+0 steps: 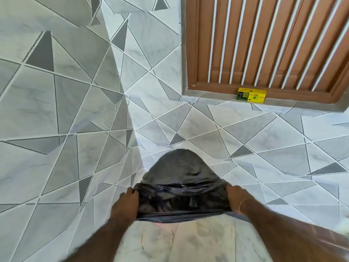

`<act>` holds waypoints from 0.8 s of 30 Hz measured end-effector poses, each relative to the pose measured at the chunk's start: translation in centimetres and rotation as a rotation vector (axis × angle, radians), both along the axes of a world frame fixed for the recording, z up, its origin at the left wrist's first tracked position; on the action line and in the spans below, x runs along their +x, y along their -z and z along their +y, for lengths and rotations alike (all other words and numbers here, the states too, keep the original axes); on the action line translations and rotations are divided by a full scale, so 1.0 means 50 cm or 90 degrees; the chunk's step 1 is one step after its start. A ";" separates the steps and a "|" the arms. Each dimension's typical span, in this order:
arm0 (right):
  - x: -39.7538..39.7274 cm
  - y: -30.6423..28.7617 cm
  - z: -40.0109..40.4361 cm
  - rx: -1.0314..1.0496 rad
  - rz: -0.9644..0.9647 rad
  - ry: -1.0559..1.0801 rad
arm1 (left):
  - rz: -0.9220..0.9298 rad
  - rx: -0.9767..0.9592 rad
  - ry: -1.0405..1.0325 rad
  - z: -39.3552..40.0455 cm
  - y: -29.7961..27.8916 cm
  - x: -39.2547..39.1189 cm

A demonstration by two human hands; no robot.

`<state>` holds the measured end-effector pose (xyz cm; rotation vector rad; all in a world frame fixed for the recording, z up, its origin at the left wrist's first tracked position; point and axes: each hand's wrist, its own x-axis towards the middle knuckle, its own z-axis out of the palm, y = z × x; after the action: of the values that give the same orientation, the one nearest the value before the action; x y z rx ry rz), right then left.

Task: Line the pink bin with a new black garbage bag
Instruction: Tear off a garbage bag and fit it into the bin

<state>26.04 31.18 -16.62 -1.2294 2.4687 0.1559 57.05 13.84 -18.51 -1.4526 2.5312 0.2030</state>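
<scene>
Both hands clutch the black garbage bag (181, 195) by its sides, left hand (125, 203) and right hand (236, 199) stretching it wide. A yellow box (251, 95) sits on the tiled ledge (217, 100) against the brown window frame (264, 44), well beyond.

Two bare forearms come in from the near edge, one on the left and one on the right, both uncovered as far as the view reaches, with no sleeve showing. The left hand (126, 203) wears nothing on what shows of its fingers or wrist. The right hand (234, 198) has a thin, pale bangle (242, 203) looped round its wrist, a single slim ring. Both are slightly blurred, so finer detail cannot be made out.
</scene>
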 end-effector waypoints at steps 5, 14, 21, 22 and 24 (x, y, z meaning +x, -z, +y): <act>-0.009 0.010 -0.079 -0.040 -0.018 0.018 | 0.085 -0.062 -0.051 -0.069 0.003 0.012; 0.066 -0.032 -0.300 -0.117 -0.022 -0.022 | 0.237 -0.032 -0.083 -0.292 0.000 0.055; 0.128 -0.032 -0.442 -0.234 -0.003 0.002 | 0.289 -0.087 -0.136 -0.439 -0.050 0.089; 0.139 -0.031 -0.457 -0.241 0.005 0.008 | 0.288 -0.095 -0.145 -0.454 -0.058 0.093; 0.155 -0.035 -0.482 -0.247 0.020 0.016 | 0.284 -0.106 -0.150 -0.476 -0.072 0.102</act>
<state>33.77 7.07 -14.85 -1.3502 2.6208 -0.3279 62.15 -9.95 -14.92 -1.9630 2.7595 0.4034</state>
